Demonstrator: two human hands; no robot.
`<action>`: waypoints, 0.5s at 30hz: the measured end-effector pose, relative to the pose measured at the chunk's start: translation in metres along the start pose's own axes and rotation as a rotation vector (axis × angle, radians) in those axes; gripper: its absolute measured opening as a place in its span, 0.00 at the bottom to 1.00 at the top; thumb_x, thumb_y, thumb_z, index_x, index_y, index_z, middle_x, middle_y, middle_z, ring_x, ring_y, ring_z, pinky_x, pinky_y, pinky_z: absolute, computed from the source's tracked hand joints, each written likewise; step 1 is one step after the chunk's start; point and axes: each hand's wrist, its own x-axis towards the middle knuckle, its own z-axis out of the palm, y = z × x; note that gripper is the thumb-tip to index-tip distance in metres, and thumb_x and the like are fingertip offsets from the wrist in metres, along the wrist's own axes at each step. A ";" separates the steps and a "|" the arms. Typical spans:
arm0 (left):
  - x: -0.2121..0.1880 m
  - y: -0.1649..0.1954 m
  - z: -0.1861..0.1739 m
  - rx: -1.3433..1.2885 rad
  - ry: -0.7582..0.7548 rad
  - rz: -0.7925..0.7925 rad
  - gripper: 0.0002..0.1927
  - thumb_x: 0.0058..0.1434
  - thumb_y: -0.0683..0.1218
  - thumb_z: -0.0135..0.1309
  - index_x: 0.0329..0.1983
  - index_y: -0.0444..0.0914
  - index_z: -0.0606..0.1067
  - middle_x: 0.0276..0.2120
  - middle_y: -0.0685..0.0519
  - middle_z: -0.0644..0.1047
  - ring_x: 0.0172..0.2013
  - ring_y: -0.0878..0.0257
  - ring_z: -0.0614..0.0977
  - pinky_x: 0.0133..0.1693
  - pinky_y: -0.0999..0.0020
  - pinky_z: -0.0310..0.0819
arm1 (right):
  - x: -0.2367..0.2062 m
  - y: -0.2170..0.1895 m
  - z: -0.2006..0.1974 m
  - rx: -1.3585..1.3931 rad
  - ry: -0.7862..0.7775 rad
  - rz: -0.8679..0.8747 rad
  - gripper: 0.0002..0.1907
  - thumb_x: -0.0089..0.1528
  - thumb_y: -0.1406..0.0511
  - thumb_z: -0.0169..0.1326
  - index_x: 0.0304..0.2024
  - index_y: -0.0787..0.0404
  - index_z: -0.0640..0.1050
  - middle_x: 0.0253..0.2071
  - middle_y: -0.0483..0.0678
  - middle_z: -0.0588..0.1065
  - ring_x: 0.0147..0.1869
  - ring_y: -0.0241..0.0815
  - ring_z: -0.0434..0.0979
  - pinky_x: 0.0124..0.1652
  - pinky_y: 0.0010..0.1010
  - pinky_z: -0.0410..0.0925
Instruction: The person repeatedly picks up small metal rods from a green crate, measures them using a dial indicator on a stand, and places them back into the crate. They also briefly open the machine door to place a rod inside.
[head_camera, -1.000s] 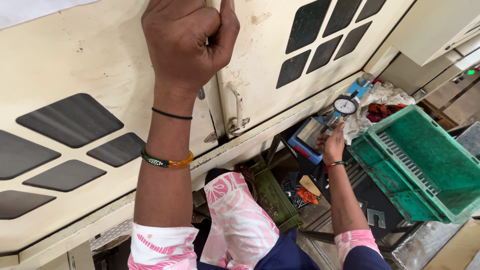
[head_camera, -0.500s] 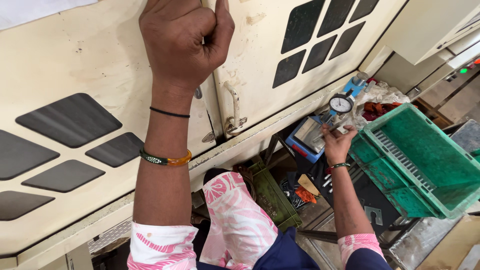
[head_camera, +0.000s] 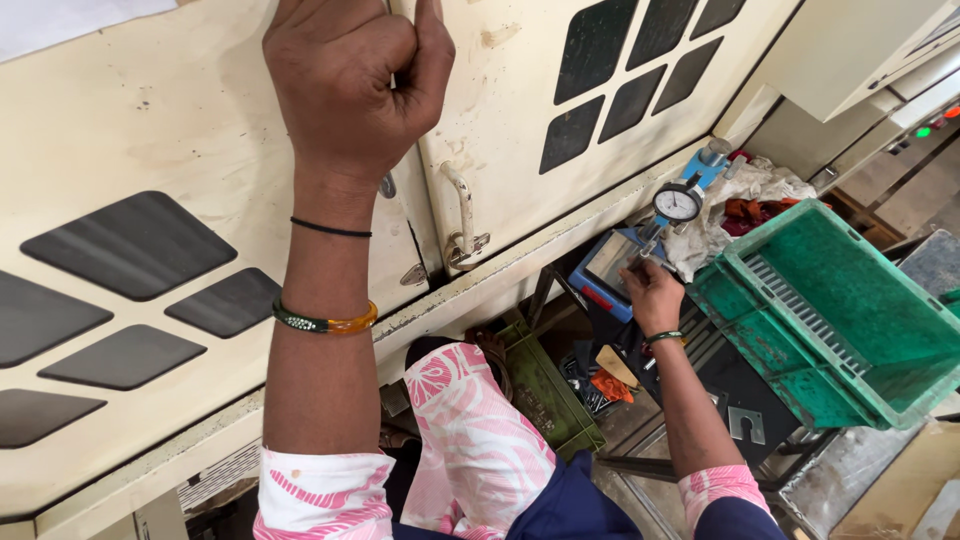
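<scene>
Cream-painted metal fills most of the view: a big machine cabinet (head_camera: 150, 140) with dark rounded window panes and a pale door handle (head_camera: 462, 215) near its middle seam. Below its lower edge the floor area is crowded and grimy.

The left hand (head_camera: 350, 80) is raised against the cabinet door, fingers curled tight into a fist with the thumb pressed over them; whether anything sits inside the fist I cannot tell. Its wrist carries a thin black thread and a green and amber bangle.

The right hand (head_camera: 650, 295) reaches down low, fingers bunched and pinching the stem at the foot of a dial gauge (head_camera: 678, 203), a round white face on a blue stand, which sits just left of a crumpled white rag (head_camera: 745, 195).

1 green plastic crate (head_camera: 850, 320) stands to the right, tilted, its slatted bottom bare. 1 smaller dark green crate (head_camera: 545, 385) lies under the cabinet edge. A blue box (head_camera: 605, 270) sits just behind the right hand. At the far right, 2 small lamps, green and red, glow on a pale panel (head_camera: 930, 125).
</scene>
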 end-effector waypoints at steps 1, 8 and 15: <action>0.000 0.000 0.000 -0.001 0.007 0.008 0.26 0.66 0.35 0.64 0.18 0.41 0.63 0.19 0.55 0.65 0.24 0.58 0.67 0.33 0.63 0.59 | -0.001 -0.002 0.000 -0.015 0.001 -0.001 0.13 0.60 0.64 0.67 0.44 0.66 0.82 0.31 0.53 0.80 0.34 0.41 0.82 0.37 0.30 0.72; 0.000 -0.002 0.001 -0.017 0.015 0.023 0.25 0.66 0.35 0.63 0.18 0.42 0.64 0.19 0.55 0.65 0.23 0.59 0.66 0.33 0.64 0.59 | -0.005 -0.005 0.003 -0.106 0.014 0.017 0.14 0.58 0.62 0.68 0.42 0.64 0.83 0.32 0.55 0.79 0.33 0.46 0.82 0.36 0.34 0.72; -0.001 -0.002 0.002 -0.010 0.015 0.019 0.26 0.67 0.36 0.63 0.18 0.42 0.64 0.18 0.55 0.65 0.23 0.59 0.65 0.33 0.64 0.59 | -0.001 0.001 0.008 -0.130 0.043 -0.008 0.14 0.59 0.61 0.66 0.42 0.63 0.83 0.32 0.55 0.79 0.34 0.51 0.82 0.36 0.37 0.73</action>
